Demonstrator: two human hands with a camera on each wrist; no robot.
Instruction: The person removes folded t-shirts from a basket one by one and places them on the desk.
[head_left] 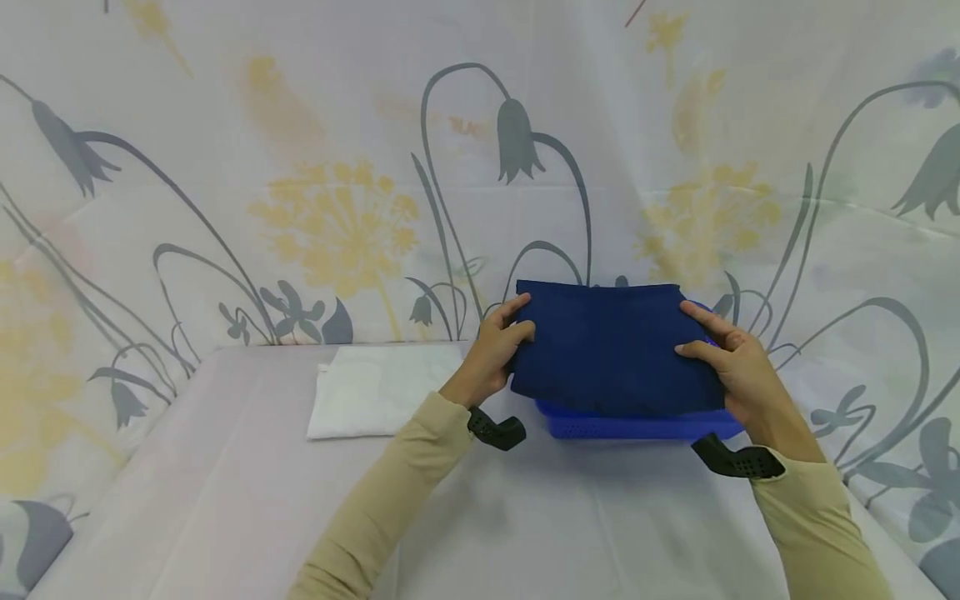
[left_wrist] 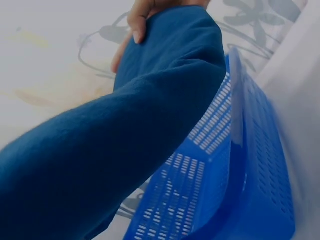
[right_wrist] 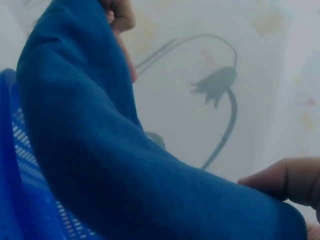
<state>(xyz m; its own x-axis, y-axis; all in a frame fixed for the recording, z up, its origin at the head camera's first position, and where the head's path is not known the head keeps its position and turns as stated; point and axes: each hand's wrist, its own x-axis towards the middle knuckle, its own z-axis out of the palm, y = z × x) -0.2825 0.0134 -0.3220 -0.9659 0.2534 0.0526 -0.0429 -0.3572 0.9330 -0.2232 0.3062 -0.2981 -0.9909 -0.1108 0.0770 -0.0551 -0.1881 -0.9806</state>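
A dark blue folded cloth (head_left: 615, 346) is stretched level between both hands, above a blue plastic basket (head_left: 637, 427). My left hand (head_left: 491, 348) grips its left edge, thumb on the near face. At the opposite edge my right hand (head_left: 738, 375) pinches the fabric between thumb and fingers. In the left wrist view the cloth (left_wrist: 125, 120) sags in a thick fold beside the perforated basket (left_wrist: 265, 170). From the right wrist, the right thumb (right_wrist: 275, 180) presses on top of the cloth (right_wrist: 110, 140). Much of the basket's opening is hidden behind the cloth in the head view.
A folded white cloth (head_left: 382, 387) lies on the table to the left of the basket. The table (head_left: 525, 517) has a pale cover. Behind it hangs a white curtain (head_left: 337, 125) printed with grey and yellow flowers.
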